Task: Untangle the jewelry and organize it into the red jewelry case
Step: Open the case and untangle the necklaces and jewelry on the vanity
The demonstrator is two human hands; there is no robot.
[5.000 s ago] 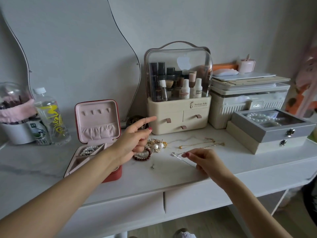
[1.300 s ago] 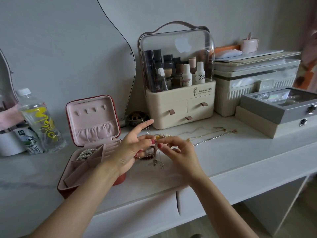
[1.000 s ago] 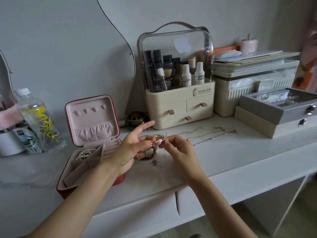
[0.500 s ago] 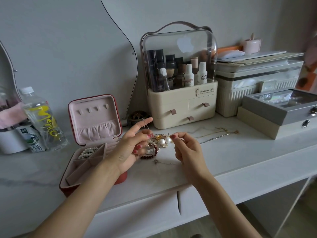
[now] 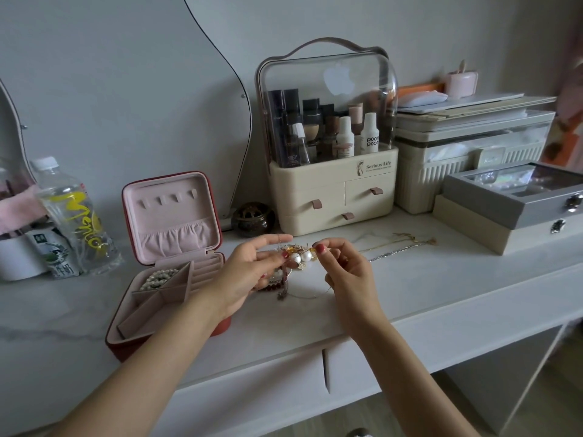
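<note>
On the left of the table (image 5: 441, 288), the red jewelry case (image 5: 164, 266) stands open, a pearl strand (image 5: 159, 276) lying in its far compartment. Just right of it, the left hand (image 5: 249, 272) pinches the tangled jewelry (image 5: 298, 258), forefinger stretched out. The right hand (image 5: 344, 269) pinches what seems a thin chain running from the same cluster. Farther right, loose necklaces (image 5: 394, 246) lie on the table.

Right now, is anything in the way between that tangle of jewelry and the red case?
Nothing visible on the tabletop. The tangle is held between both hands, and the red case lies open just to its left. Only the left hand and its forearm cross that gap. A pearl strand already fills one rear compartment.
</note>
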